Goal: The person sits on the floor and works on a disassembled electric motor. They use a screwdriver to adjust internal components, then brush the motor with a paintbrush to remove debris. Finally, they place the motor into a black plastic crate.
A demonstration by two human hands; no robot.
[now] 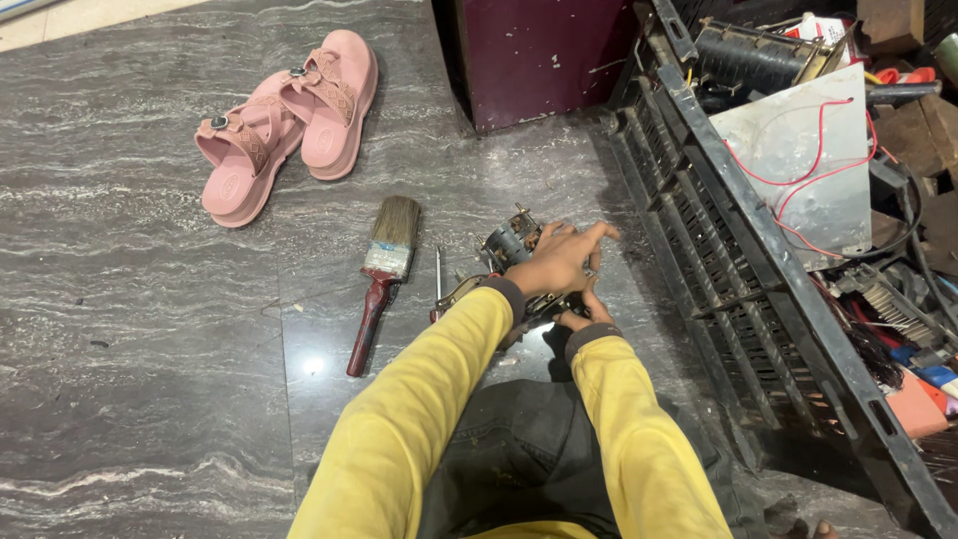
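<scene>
Two hands on one small metal motor assembly [511, 245], which sits on the grey marble floor [130, 379] just ahead of the person's knees. Left hand [559, 258] lies over the top of the assembly, fingers spread and curled round it, gripping it. Right hand [584, 314] is tucked under the left, at the near side of the assembly; thumb and fingertips touch the part, but whether they close on it cannot be told, as the left hand hides most of it. Both sleeves are yellow with dark cuffs.

Just left of the assembly a thin screwdriver [438, 284] lies on the floor, pointing away from the person. Left of that, near but apart, a paintbrush [380, 279] with a dark red handle and worn bristles, bristle end away from the person.

Well apart, far left: a pair of pink sandals [284, 120], one overlapping the other.

Right side: a black slatted crate [718, 260] runs along the floor, tilted. In it, a grey metal sheet [808, 160] with red wires [798, 190] looped across it, a dark cylinder at the top, and mixed clutter lower down.

Behind the assembly stands a maroon cabinet [539, 55], paint chipped.
</scene>
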